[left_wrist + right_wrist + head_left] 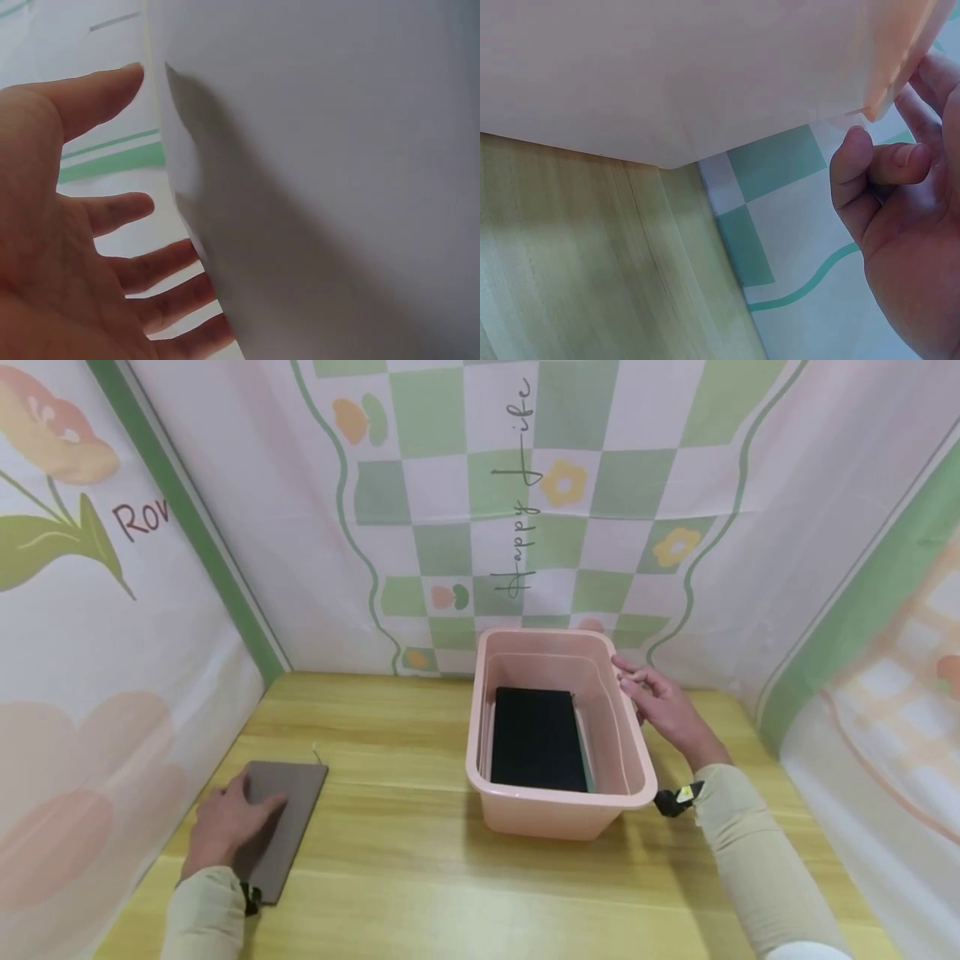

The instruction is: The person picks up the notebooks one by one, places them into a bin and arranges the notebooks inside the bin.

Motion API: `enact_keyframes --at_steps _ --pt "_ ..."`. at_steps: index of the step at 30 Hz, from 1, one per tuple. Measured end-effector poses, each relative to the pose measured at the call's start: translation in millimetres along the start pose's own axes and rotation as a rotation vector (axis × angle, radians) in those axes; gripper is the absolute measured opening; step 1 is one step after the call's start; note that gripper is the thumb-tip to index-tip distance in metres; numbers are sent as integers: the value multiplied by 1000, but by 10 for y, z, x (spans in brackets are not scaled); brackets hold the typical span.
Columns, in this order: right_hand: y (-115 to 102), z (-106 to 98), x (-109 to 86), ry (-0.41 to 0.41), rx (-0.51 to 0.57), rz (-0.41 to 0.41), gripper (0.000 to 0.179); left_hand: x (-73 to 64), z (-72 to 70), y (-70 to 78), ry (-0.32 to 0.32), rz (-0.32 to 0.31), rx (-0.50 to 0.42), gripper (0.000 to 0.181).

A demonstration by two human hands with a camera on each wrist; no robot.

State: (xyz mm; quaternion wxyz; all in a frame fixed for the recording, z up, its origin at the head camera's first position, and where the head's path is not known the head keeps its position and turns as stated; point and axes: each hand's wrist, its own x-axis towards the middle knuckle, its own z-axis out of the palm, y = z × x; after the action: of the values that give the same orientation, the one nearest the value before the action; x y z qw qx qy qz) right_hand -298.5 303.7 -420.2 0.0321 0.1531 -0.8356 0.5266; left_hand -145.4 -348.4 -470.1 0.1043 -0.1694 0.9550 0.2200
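Note:
A grey-brown notebook [296,835] with a small ribbon at its far end lies on the left of the table. My left hand [228,822] rests over its left side, thumb spread across the cover. Seen from the left wrist, the fingers [161,266] are fairly straight, with several tips right at the notebook's edge [315,172]. A pink plastic basin [558,817] stands at the centre right, holding a black notebook [536,739] that lies flat. Beside the basin's far right rim is my right hand [663,706]. Its upper fingers touch the rim while the others bend loosely below.
Underneath is a wood-grain table [390,877]. A patterned cloth [435,410] hangs behind the basin, and more printed cloth rises along the left [67,652] and right [885,727] sides. Something pale with a dark edge lies partly under the black notebook.

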Motion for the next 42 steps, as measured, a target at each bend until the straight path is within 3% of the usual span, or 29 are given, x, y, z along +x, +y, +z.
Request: enact_keyframes --at_steps 11,22,27,32,42 --pt "11 10 -1 0 22 17 33 -85 -69 -29 -47 -77 -33 121" --pt "-24 6 13 8 47 21 26 27 -70 -85 21 -100 -1 128" --pt "-18 21 -3 15 58 27 26 39 -53 -87 51 -131 -50 128" --pt "-8 22 -11 12 49 35 33 50 -46 -84 97 -119 -85 124" --pt "-23 10 -14 -2 31 7 27 74 -33 -125 126 -58 -89 125"
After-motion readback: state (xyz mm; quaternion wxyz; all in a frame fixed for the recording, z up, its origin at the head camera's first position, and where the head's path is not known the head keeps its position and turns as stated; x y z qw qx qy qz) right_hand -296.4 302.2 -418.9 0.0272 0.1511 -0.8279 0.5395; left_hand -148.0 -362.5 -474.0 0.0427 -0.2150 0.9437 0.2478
